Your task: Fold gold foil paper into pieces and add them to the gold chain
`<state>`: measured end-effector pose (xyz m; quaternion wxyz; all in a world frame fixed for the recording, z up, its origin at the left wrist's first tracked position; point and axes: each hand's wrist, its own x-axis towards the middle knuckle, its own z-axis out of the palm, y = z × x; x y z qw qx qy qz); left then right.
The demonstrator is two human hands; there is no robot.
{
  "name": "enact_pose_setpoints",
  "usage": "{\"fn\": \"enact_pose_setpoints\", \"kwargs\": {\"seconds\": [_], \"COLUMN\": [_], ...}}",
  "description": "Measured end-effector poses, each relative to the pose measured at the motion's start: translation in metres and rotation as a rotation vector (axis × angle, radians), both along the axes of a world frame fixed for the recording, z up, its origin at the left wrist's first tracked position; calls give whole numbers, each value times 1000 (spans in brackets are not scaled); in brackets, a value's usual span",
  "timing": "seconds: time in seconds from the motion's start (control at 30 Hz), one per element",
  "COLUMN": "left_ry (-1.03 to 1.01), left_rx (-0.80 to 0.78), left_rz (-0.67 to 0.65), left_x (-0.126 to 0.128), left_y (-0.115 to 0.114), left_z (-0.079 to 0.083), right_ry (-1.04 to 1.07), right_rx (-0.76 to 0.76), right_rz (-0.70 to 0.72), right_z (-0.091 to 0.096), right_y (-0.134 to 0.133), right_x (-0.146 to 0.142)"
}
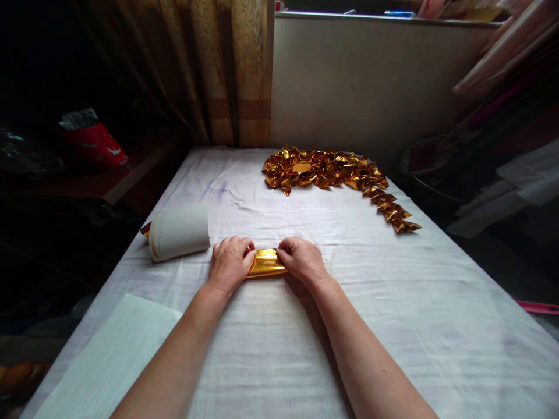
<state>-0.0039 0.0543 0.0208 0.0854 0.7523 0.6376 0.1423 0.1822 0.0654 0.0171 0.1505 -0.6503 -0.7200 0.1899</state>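
Fingers (245, 243) hold both ends — gold foil (266, 263) between them.

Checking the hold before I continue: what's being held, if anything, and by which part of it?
A piece of gold foil: the left grip has its left end, the right grip its right end, the middle showing between.

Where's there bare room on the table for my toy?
Bare cloth lies right of the right hand, nearer than the gold chain, and between that chain and the white roll. The left side, with roll and pale sheet, is crowded.
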Motion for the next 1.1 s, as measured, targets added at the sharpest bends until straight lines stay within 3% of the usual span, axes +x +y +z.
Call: {"fn": "enact_pose_setpoints", "kwargs": {"seconds": [0.27,0.47,0.67,0.9,1.1], "left_ry": [137,110,194,196,218], "left_rx": [16,-13,-2,25,31], "left_rz": [-70,-97,-122,-125,-142], "left_x": [3,8,9,10,7], "left_y": [-3,-10,-12,-16,-26], "left_z": [10,14,12,12,11], "right_ry": [58,40,-42,-193,-161], "right_rx": [-52,-45,-91,18,59], "right_rz": [-83,41,75,11,51], "right_z": [2,0,13,11,9], "right_y": [1,3,-5,-20,-34], "right_x": [-2,4,-2,-19,-14]}}
